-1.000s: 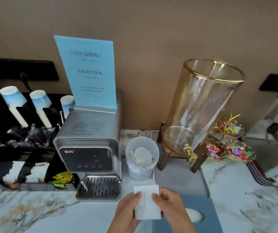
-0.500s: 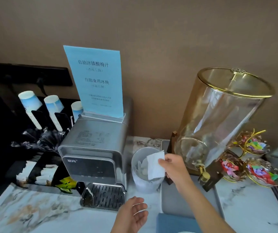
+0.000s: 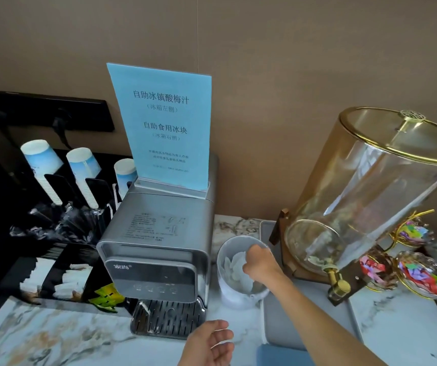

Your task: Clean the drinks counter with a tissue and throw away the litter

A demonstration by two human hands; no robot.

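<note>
A small translucent white bin [image 3: 234, 297] stands on the marble counter [image 3: 53, 336] between the silver water dispenser [image 3: 156, 247] and the glass drinks jar [image 3: 370, 196]. White crumpled tissues [image 3: 234, 265] lie inside it. My right hand [image 3: 261, 264] reaches down into the bin's mouth, its fingers curled over the tissues. The fingertips are hidden, so whether they still pinch a tissue does not show. My left hand [image 3: 213, 344] hovers palm up and open in front of the dispenser's drip grille, holding nothing.
A grey tray [image 3: 278, 320] lies under my right forearm, with a blue box corner [image 3: 283, 355] at the bottom edge. A blue sign [image 3: 164, 122] stands on the dispenser. Paper cups [image 3: 43, 159] and a black sachet organiser [image 3: 53, 276] fill the left; candy dishes [image 3: 423, 276] sit right.
My right hand carried the white tissue from in front of me up to the bin and has dropped into its mouth. My left hand let go of the tissue and stays open.
</note>
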